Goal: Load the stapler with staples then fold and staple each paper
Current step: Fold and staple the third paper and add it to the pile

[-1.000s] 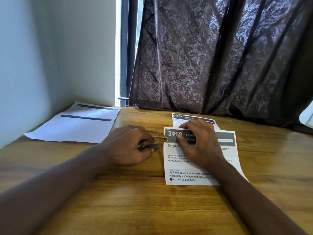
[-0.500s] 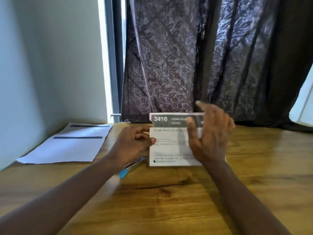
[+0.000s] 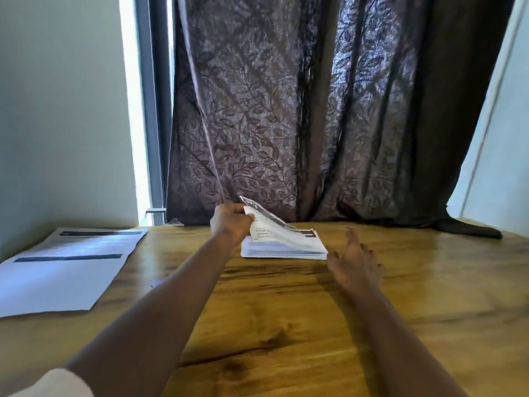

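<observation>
Looked down on a wooden table [image 3: 286, 325] before a dark leaf-patterned curtain [image 3: 286, 110]; gripped a folded paper [image 3: 276, 229] in the left hand [image 3: 230, 224], tilted, lower end resting on a stack of folded papers [image 3: 283, 250]; held the right hand [image 3: 356, 263], blurred, fingers spread, just right of the stack; showed flat printed sheets [image 3: 65, 267] well apart at far left.

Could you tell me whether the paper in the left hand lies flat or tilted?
Tilted: the left hand holds the paper up by its left edge; its right edge rests on the pile.
</observation>
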The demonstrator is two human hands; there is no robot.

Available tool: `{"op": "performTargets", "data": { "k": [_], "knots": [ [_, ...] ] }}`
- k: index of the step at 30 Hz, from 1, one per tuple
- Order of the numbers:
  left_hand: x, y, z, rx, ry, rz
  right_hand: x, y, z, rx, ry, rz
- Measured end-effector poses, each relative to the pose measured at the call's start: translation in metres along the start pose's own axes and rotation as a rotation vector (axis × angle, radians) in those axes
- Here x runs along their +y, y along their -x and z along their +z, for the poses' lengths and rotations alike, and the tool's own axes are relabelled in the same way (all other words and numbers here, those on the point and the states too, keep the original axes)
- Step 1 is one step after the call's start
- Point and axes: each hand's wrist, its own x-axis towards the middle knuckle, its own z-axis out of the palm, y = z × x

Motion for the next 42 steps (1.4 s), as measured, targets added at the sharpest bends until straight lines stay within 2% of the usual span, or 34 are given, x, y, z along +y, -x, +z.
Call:
{"op": "performTargets", "data": {
  "k": [3, 6, 12, 17, 27, 34, 42],
  "knots": [
    [-0.008, -0.006, 0.014, 0.084, -0.190, 0.068, 0.001, -0.002, 0.004, -0.117, 0.079, -0.048],
    [-0.021, -0.014, 0.021, 0.065, -0.355, 0.100, -0.001, -0.004, 0.009, -0.163, 0.110, -0.123],
    [-0.044, -0.027, 0.021, -0.013, -0.578, 0.186, 0.000, -0.008, 0.014, -0.130, 0.184, -0.133],
    [-0.051, -0.010, 0.009, -0.107, -0.716, 0.187, -0.003, -0.006, 0.014, -0.109, 0.183, -0.112],
    [-0.048, 0.022, -0.009, -0.199, -0.775, 0.247, -0.002, -0.003, 0.012, -0.085, 0.150, -0.117],
    [-0.052, 0.016, -0.006, -0.158, -0.780, 0.266, -0.001, -0.003, 0.011, -0.076, 0.140, -0.121],
    [-0.050, 0.023, -0.005, -0.087, -0.782, 0.398, -0.001, -0.003, 0.012, -0.039, 0.146, -0.124]
  ]
}}
